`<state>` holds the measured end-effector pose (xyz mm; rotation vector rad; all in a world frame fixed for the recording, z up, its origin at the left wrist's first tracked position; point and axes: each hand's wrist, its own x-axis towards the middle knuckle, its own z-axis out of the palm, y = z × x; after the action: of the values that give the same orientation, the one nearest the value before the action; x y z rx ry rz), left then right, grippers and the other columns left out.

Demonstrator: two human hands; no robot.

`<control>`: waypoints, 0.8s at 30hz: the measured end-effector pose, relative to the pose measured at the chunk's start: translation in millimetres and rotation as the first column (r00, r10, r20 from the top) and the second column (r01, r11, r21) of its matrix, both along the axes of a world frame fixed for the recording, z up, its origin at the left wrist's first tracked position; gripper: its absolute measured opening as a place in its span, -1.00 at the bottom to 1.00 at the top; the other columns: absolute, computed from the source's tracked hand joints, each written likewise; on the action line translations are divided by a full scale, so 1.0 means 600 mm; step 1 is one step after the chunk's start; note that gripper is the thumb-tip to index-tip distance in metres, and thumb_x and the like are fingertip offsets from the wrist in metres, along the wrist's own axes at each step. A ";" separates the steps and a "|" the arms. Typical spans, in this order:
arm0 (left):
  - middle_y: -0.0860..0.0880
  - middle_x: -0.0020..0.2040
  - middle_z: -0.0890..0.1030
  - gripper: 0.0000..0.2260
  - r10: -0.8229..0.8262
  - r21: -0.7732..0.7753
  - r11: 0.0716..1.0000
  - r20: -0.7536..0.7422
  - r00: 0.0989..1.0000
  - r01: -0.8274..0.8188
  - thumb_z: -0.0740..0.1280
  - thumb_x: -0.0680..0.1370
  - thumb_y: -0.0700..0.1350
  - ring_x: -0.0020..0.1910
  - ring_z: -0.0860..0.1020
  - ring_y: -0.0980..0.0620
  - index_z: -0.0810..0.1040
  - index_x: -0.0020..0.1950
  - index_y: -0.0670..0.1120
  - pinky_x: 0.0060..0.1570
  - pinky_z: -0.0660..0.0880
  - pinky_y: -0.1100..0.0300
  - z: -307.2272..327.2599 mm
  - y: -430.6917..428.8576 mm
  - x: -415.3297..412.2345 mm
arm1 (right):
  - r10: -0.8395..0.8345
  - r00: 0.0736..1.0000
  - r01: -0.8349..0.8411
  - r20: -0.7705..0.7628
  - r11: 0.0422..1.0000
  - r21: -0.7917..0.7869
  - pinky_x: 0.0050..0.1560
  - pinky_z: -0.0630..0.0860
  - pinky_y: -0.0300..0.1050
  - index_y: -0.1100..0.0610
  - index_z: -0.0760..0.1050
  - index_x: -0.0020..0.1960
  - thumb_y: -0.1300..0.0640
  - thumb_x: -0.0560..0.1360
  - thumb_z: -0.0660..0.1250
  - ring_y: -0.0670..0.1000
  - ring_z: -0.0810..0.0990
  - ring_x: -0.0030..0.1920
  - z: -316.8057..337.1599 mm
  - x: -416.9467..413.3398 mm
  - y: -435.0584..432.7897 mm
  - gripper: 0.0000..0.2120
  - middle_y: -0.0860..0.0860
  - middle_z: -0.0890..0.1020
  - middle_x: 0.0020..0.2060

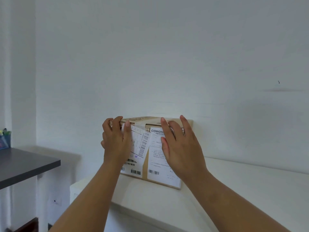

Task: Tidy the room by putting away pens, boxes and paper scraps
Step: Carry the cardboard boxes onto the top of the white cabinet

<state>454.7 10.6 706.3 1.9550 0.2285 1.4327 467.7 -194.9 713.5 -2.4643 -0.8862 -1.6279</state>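
A cardboard box [145, 166] stands on a white ledge [234, 190], and its back is against the white wall [167, 56]. The box is a little right of the middle of the view. Its front face looks to the person and carries 2 white labels. The left label [139, 144] is tilted and shows several barcodes. The right label [156, 166] sits straight and has the letters "COMON" at its top; the rest of the word is hidden. A strip of clear tape [140, 126] runs over the top edge between the labels.

Both hands are on the box. The left hand [115, 143] grasps the top left corner: its fingers curl over the top edge and the thumb lies upward on the front face. The right hand [180, 148] lies flat on the right label with straight fingers. The fingertips reach the top edge and the thumb touches the label, so this hand presses and does not clench. Both forearms are bare and come up from the bottom of the view.

At the far left there is a dark desk [25, 164], well apart from the box. On its back edge stands a blue holder [5, 142] with some pens in it; only a part of the holder shows. A small dark mark [278, 82] is on the wall at the upper right.
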 end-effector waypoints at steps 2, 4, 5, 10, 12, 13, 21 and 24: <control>0.01 0.39 0.23 -0.50 0.001 -0.012 1.000 -0.027 1.000 -0.001 -0.05 0.57 0.30 0.28 0.40 -0.15 0.33 0.37 0.08 0.25 0.28 -0.22 0.004 -0.004 -0.006 | -0.021 0.999 0.019 -0.040 0.999 -0.029 0.46 0.19 0.18 0.12 0.00 0.59 -0.03 0.69 -0.15 0.26 0.31 0.44 -0.001 0.002 0.002 -0.49 0.12 0.42 0.32; 0.03 0.45 0.17 -0.48 -0.033 -0.010 0.999 -0.123 0.992 0.032 -0.07 0.58 0.33 0.34 0.36 -0.18 0.28 0.44 0.12 0.29 0.26 -0.24 0.013 -0.004 -0.019 | -0.055 0.997 0.053 -0.059 0.998 -0.038 0.46 0.20 0.20 0.12 -0.02 0.59 -0.03 0.69 -0.14 0.28 0.29 0.45 0.001 -0.004 0.000 -0.49 0.13 0.42 0.33; 0.04 0.51 0.12 -0.47 -0.022 0.004 1.000 -0.200 0.980 0.023 -0.08 0.59 0.33 0.39 0.32 -0.19 0.24 0.48 0.15 0.33 0.22 -0.24 0.020 -0.003 -0.031 | -0.072 0.996 0.070 -0.062 0.997 -0.031 0.45 0.23 0.23 0.12 0.03 0.59 -0.03 0.68 -0.11 0.30 0.28 0.46 0.005 -0.012 -0.003 -0.48 0.13 0.43 0.33; 0.03 0.63 -0.03 -0.46 0.171 0.222 0.970 -0.342 0.924 -0.097 -0.02 0.63 0.27 0.53 0.15 -0.19 0.05 0.59 0.17 0.39 0.19 -0.24 0.053 0.009 -0.124 | -0.096 0.994 0.091 -0.058 0.991 -0.095 0.47 0.18 0.31 0.13 0.21 0.54 -0.09 0.59 0.01 0.31 0.20 0.51 0.027 -0.060 -0.015 -0.42 0.15 0.42 0.42; -0.02 0.63 0.03 -0.46 0.282 0.321 0.932 -0.346 0.895 -0.169 0.04 0.63 0.21 0.52 0.17 -0.20 0.04 0.60 0.14 0.37 0.26 -0.23 0.058 0.024 -0.167 | -0.077 0.996 0.072 -0.043 0.992 -0.108 0.48 0.14 0.31 0.13 0.21 0.54 -0.09 0.59 0.01 0.29 0.20 0.52 0.032 -0.080 -0.009 -0.42 0.16 0.40 0.44; -0.04 0.62 0.07 -0.45 0.332 0.350 0.913 -0.339 0.880 -0.210 0.06 0.63 0.19 0.51 0.19 -0.20 0.04 0.60 0.13 0.36 0.28 -0.22 0.059 0.032 -0.185 | -0.056 0.998 0.052 -0.037 0.994 -0.100 0.49 0.13 0.31 0.14 0.21 0.54 -0.08 0.59 0.04 0.28 0.21 0.52 0.036 -0.091 -0.004 -0.43 0.16 0.40 0.44; -0.09 0.61 0.12 -0.42 0.637 0.470 0.762 -0.420 0.647 -0.445 0.10 0.63 0.18 0.48 0.25 -0.24 0.04 0.61 0.04 0.39 0.29 -0.16 0.029 0.140 -0.389 | 0.235 0.967 -0.243 -0.102 0.968 -0.070 0.49 0.16 0.28 0.20 0.25 0.52 0.03 0.52 0.30 0.28 0.19 0.52 0.028 -0.175 0.134 -0.37 0.18 0.37 0.46; -0.12 0.61 0.10 -0.40 0.720 0.512 0.692 -0.450 0.527 -0.509 0.08 0.63 0.18 0.50 0.23 -0.25 0.01 0.61 0.02 0.43 0.26 -0.18 -0.004 0.167 -0.475 | 0.323 0.935 -0.336 -0.144 0.939 -0.073 0.49 0.14 0.27 0.19 0.22 0.53 0.01 0.52 0.30 0.28 0.14 0.54 0.016 -0.212 0.190 -0.35 0.19 0.31 0.50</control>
<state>169.5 110.8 703.8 2.7689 1.2021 1.1826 340.4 -80.9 723.3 -2.2876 -1.3024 -1.3258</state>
